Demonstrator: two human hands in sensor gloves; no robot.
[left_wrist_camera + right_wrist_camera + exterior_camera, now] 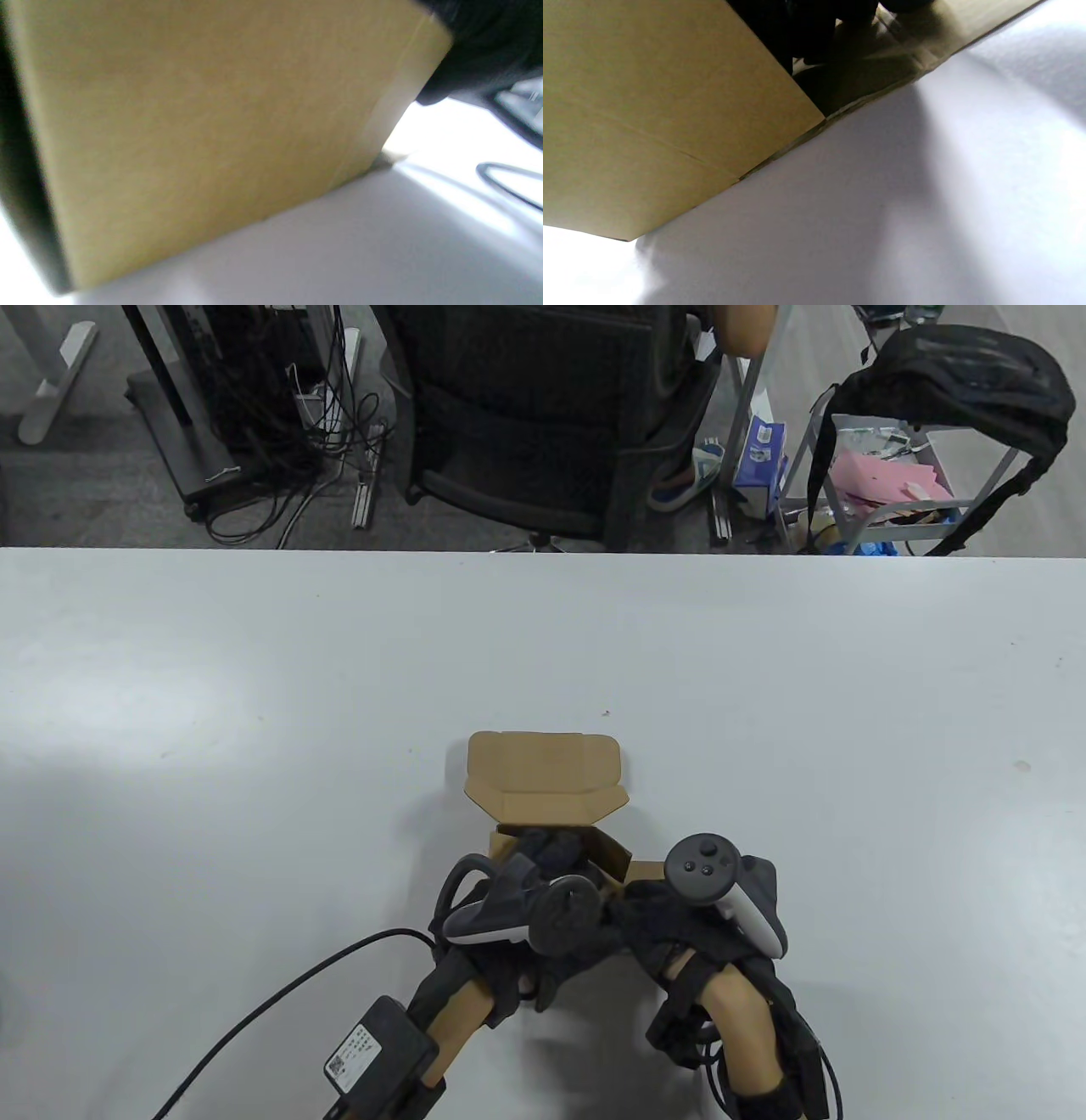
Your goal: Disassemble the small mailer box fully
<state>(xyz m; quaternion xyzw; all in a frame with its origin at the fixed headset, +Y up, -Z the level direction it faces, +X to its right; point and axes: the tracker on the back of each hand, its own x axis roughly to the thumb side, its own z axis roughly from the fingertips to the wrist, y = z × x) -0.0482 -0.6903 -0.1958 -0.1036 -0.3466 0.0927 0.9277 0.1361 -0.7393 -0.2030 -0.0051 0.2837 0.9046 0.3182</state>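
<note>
- Left hand (543, 891): we see its fingers reaching into the mailer box (551, 823); how firmly they hold it, we cannot tell.
- Right hand (670, 916): pressed against the box's right flap; hold hidden.
- Box: on the table (254, 687), touching both hands, lid open and pointing away from them, long axis likewise.
- Risk: we judge uneven pulling could tear a locked side tab.

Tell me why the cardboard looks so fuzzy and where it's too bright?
Left wrist view: the mailer box sits too close to the camera, so it blurs. Right wrist view: the table washes out white at the bottom left, with soft shadows beside it. Table view: sharp, with a pale glare patch on the table's left.
</note>
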